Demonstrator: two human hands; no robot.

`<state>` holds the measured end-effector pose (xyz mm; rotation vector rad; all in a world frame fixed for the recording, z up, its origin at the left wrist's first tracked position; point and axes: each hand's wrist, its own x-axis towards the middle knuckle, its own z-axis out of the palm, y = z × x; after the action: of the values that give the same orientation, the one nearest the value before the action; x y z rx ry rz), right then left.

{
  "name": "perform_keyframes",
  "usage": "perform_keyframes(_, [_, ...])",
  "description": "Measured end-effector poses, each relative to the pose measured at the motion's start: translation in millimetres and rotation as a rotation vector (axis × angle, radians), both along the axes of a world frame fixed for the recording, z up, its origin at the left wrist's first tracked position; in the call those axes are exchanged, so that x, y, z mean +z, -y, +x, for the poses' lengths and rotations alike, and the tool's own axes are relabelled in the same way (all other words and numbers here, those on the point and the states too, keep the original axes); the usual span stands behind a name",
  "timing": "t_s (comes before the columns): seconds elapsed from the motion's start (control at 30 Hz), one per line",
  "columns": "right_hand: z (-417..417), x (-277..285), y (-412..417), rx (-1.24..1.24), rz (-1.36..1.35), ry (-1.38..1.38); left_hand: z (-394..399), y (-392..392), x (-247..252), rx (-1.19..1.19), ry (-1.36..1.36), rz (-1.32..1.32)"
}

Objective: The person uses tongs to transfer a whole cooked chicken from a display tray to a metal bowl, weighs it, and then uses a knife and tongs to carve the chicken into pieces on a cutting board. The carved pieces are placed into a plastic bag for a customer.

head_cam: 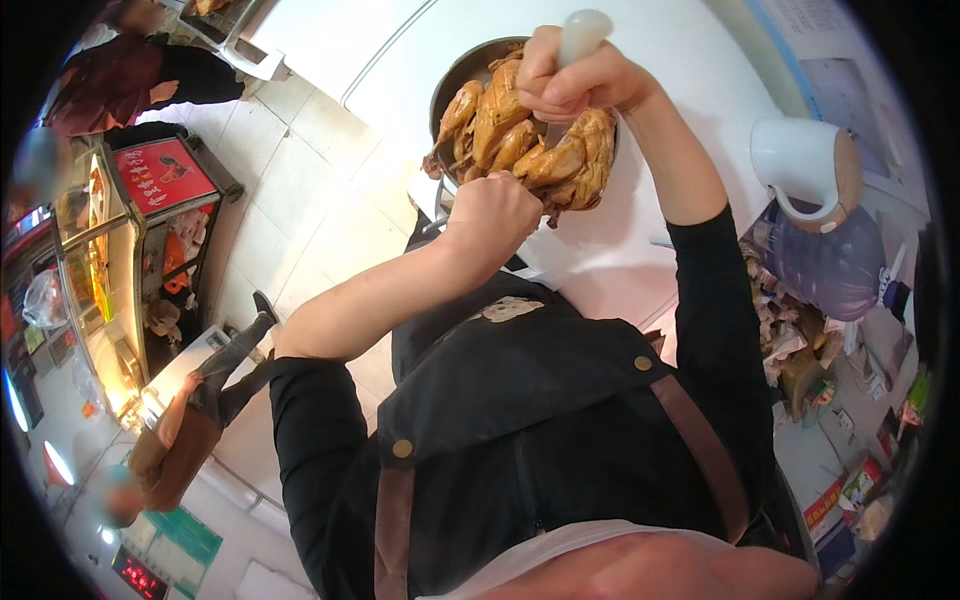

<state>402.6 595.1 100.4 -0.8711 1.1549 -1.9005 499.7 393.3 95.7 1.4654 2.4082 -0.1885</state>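
A round metal pan (444, 97) full of browned, whole cooked chickens (499, 105) sits on the white tabletop before me. My right hand (577, 79) is above the pan, closed around the pale, translucent handle (585, 37) of a tool. Its lower end points down among the birds and is mostly hidden by my hand and the meat. At the near rim, my left hand (491, 214) has its fingers curled onto one cooked chicken (566, 169), knuckles up; its fingertips are partly hidden. That bird overhangs the pan's near right side.
To the right stand a white electric kettle (799, 165) and a large bluish water bottle (825, 259), above cluttered papers and bags (802, 352). Left, across the tiled floor (300, 202), are a lit glass display cabinet (97, 247), one person (176, 457) and another person (112, 82).
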Motion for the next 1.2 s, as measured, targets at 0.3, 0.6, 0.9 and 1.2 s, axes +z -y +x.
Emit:
perform_keyframes(0.3, [25.3,39.0,-33.2,-0.243,-0.08,-0.049,-7.3,8.4,-9.8,0.001,0.011,0.134])
perform_keyframes(0.6, [118.9,20.8,-4.7,-1.178,0.015,0.047,-5.0,2.6,-10.5,0.051,0.044,0.119])
perform_keyframes(0.9, [158.1,-75.0,98.2,-1.875,-0.207,-0.362,-7.2,9.1,-22.5,0.059,0.05,0.199])
perform_keyframes(1.2, [162.5,-95.2,110.9,-1.931,0.026,-0.594,-12.0,12.4,-27.3,0.051,0.052,0.257])
